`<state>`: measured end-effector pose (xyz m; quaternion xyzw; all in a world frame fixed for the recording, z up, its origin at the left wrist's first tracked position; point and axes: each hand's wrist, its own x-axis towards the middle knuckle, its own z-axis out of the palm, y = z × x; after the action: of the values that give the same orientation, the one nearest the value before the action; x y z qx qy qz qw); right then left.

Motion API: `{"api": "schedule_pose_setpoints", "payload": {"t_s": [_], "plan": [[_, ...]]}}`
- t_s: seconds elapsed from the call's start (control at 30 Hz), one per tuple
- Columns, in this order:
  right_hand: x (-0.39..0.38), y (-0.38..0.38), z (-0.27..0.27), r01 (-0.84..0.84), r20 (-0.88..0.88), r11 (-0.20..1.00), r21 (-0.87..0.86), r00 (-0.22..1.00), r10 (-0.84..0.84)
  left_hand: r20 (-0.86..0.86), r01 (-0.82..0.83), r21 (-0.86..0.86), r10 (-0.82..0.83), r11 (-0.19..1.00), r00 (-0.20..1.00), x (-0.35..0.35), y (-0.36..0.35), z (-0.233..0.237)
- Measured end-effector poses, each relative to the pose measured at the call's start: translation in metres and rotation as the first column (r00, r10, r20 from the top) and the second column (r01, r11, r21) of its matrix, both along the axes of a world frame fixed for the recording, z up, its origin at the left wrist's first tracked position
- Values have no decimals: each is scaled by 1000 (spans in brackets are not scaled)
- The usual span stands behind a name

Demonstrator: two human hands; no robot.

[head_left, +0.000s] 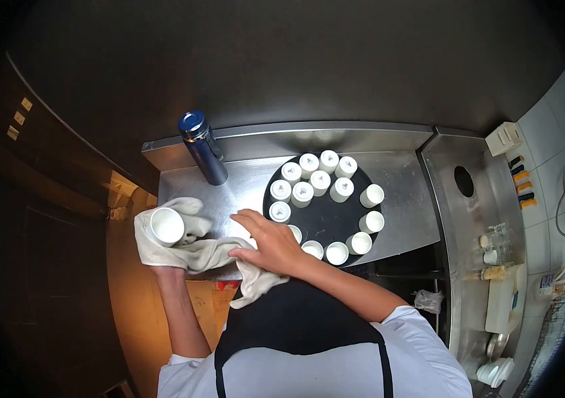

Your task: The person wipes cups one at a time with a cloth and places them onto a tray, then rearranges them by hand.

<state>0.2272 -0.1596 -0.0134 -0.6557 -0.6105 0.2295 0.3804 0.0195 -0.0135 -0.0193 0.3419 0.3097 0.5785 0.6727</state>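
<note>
A white cup (166,226) rests in my left hand (163,268), wrapped from below by a pale cloth (206,254). The cloth covers most of that hand's fingers. The cloth stretches to the right, under my right hand (266,242), whose fingers are spread and whose thumb lies at the cloth. Beyond my right hand is a round black tray (325,219) with several white cups around its edge. Cups at the back and left, such as one cup (302,192), stand upside down; those at the right and front, such as another cup (372,221), have open mouths up.
A dark blue flask (204,149) stands at the back left of the steel counter (405,199). To the right, a steel sink area (461,232) holds glasses (498,245) and a white container (502,305). Several black and orange handles line the tiled wall.
</note>
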Motion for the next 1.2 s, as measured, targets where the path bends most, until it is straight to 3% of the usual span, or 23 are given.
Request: {"api": "schedule_pose_setpoints", "payload": {"t_s": [0.07,0.13,0.2,0.27,0.33,0.43,0.53,0.57,0.6,0.67,0.73,0.77,0.87,1.03,1.2], "plan": [[-2,3,19,3,-157,997,71,988,8,-139,106,139,-86,985,987,12,-16,20],[-2,7,27,-61,-102,983,172,992,79,-115,192,69,-183,979,976,22,-30,14],[-2,8,35,-122,-51,968,218,989,136,-274,134,187,-79,973,959,42,-46,-1],[0,4,29,-105,22,968,228,994,103,-440,235,255,-104,938,892,49,-59,-6],[9,-4,24,-129,16,979,157,992,128,-618,305,278,-73,911,782,51,-61,-15],[25,-22,26,-30,14,992,119,999,28,-903,551,292,37,782,427,57,-77,21],[72,-42,11,143,47,972,185,987,-154,-790,340,362,92,868,607,32,-61,-28],[96,-48,4,249,-37,959,136,968,-246,-783,390,339,27,856,622,11,-53,-33],[119,-54,8,417,-75,907,-50,904,-420,-618,311,240,-102,920,780,1,-54,-29],[178,-62,-4,608,101,793,40,787,-609,-91,151,4,-150,989,984,-18,-55,-21],[230,-69,-10,699,294,715,0,683,-668,-61,201,131,-195,971,979,-27,-58,3],[253,-72,-20,710,378,702,57,635,-674,-35,176,110,-173,978,984,-26,-59,15],[297,-78,-46,714,520,697,-62,619,-589,29,143,75,-145,987,989,-25,-63,35],[317,-77,-88,672,529,694,-259,700,-480,87,62,200,-81,978,993,-47,-70,6],[323,-73,-116,619,537,729,-293,737,-411,69,16,191,-29,981,997,-64,-73,-18]]}}
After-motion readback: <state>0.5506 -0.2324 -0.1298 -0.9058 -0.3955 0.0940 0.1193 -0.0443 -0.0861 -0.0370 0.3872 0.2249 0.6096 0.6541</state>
